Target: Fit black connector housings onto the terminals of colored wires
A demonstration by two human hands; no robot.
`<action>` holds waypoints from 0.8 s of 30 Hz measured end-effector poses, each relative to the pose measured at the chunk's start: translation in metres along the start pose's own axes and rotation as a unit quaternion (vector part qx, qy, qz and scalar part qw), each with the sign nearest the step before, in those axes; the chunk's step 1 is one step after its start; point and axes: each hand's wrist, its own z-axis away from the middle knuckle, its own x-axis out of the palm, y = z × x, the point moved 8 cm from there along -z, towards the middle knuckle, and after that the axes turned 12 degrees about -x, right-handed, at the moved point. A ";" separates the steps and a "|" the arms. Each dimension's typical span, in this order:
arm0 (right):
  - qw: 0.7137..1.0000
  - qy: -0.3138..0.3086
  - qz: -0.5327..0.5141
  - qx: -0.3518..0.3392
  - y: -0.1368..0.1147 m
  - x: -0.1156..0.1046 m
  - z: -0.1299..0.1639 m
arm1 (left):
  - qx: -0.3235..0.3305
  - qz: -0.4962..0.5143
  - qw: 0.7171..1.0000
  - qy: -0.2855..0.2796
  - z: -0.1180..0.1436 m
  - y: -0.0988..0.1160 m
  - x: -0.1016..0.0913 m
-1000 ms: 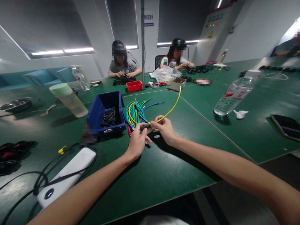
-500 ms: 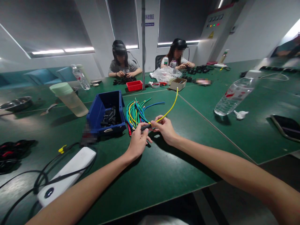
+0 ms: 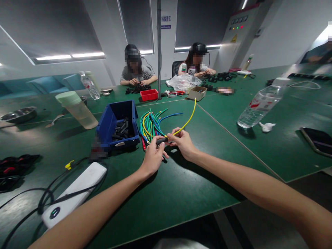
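left hand (image 3: 153, 157) closed round a black sleeve (image 3: 162, 140), right hand (image 3: 184, 144) pinching the yellow wire (image 3: 190, 118), inside the table (image 3: 181, 193)'s near edge; wire tip's swung leftward, likely a twist beside the sleeve!

The left hand (image 3: 153, 157) is bare, and so is the right hand (image 3: 183, 144). Both have thin fingers and a thumb, though some fingers are partly hidden. The left arm (image 3: 103, 204) is bare too, long and smooth, slim at the wrist and fatter farther down. The right arm (image 3: 241, 176) looks the same, bare all the way to the edge of the view. At the very bottom is a bit of pale cloth (image 3: 181, 244), too blurry to tell what it is.
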 end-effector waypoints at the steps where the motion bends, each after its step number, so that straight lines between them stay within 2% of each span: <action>1: 1.000 0.000 -0.001 0.000 0.000 0.000 0.000 | 0.000 0.000 1.000 0.000 0.000 0.000 0.000; 24: 1.000 -0.001 -0.009 -0.003 -0.001 0.001 0.001 | 0.005 -0.008 1.000 -0.004 -0.001 -0.001 0.001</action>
